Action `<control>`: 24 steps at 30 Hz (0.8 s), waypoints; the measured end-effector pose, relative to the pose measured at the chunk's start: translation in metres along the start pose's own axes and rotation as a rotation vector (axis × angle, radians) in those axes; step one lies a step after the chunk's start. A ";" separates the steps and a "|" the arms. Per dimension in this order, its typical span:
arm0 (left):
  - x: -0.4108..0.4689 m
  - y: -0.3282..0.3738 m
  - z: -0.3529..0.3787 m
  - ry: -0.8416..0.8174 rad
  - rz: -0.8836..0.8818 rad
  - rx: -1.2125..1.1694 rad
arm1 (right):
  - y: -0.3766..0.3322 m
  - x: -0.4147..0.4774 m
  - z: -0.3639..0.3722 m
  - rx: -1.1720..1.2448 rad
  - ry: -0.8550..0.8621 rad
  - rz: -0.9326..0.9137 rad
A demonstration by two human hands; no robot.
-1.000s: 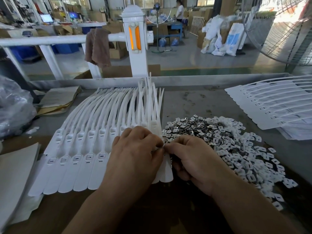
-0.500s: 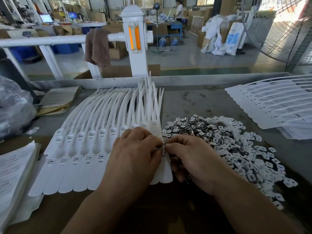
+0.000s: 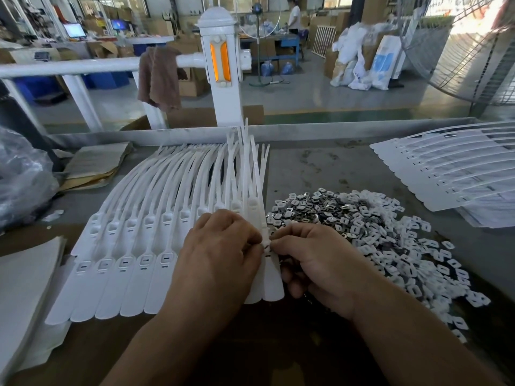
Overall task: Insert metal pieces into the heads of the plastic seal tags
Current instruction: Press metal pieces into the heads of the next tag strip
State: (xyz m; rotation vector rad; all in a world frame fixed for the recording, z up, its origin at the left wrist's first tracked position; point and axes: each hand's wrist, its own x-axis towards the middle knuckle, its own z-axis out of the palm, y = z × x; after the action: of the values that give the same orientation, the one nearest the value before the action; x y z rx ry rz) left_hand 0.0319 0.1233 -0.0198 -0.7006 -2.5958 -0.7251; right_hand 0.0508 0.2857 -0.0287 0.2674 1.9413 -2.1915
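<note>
A fanned row of white plastic seal tags (image 3: 145,240) lies on the table, heads near me and tails pointing away. To its right spreads a heap of small metal pieces and white plastic caps (image 3: 362,227). My left hand (image 3: 220,252) lies over the rightmost tags, fingertips pinching at the head of the last tag (image 3: 269,274). My right hand (image 3: 312,260) meets it there, thumb and forefinger pinching a small metal piece (image 3: 267,247) at that head. Its other fingers are curled underneath over dark metal pieces.
More white tags (image 3: 446,174) are fanned out at the far right. A stack of white sheets (image 3: 25,288) lies at the near left, a clear plastic bag (image 3: 19,176) at the far left. A raised metal rim (image 3: 320,132) bounds the table's far side.
Both hands stay together at the head of the rightmost tag, with only slight finger movement. The sheets at the near left have shifted a little.
</note>
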 end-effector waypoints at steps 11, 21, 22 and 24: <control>0.001 0.003 -0.004 -0.075 0.044 0.024 | 0.004 0.003 -0.001 0.018 -0.019 -0.005; 0.002 0.001 0.002 -0.016 0.002 -0.025 | 0.006 0.003 0.000 -0.025 0.020 -0.047; 0.002 0.002 0.002 -0.018 0.000 -0.023 | 0.007 0.004 0.000 -0.038 0.025 -0.055; 0.002 0.003 0.003 -0.026 -0.005 -0.009 | 0.008 0.004 0.000 -0.061 0.030 -0.070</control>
State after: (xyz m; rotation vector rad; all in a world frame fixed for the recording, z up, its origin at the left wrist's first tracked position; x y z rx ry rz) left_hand 0.0312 0.1282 -0.0196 -0.7113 -2.6202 -0.7341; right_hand 0.0492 0.2849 -0.0371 0.2275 2.0604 -2.1782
